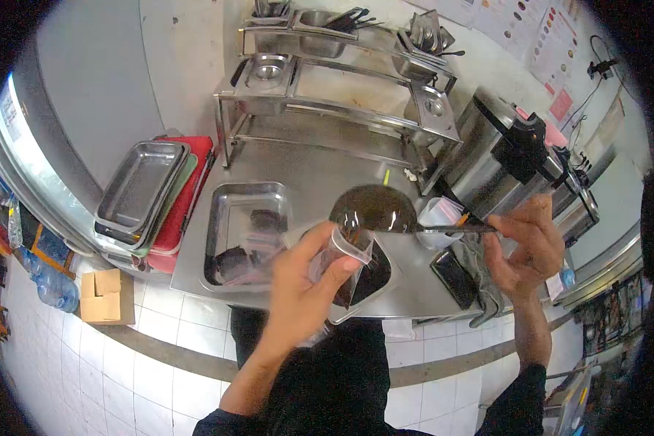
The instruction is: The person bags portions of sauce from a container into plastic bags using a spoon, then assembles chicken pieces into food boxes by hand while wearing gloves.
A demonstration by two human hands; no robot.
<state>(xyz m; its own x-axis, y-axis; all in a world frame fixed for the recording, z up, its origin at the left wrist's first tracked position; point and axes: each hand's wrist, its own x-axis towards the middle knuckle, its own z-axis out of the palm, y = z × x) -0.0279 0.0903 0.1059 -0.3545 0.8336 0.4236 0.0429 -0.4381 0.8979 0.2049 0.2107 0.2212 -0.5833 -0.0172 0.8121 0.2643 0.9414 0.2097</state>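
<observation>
My right hand [527, 251] grips the thin handle of a dark ladle [374, 207] and holds it tilted to the left. Brown liquid runs from its lip into the mouth of a small clear plastic bag [361, 245]. My left hand [305, 283] pinches that bag near its top, holding the mouth open under the ladle. Below them, a metal container [385, 298] with dark contents is partly hidden by my hand and the bag. To the left, a shallow steel tray [248, 190] holds several small clear bags with dark contents [232, 265].
A black phone [455, 280] and a grey cloth [479, 265] lie right of the container, near a white tub [441, 212]. Large steel cookers [479, 156] stand beyond. Stacked trays [142, 182] sit left; a steel rack [341, 109] rises behind. A cardboard box [107, 296] is on the floor.
</observation>
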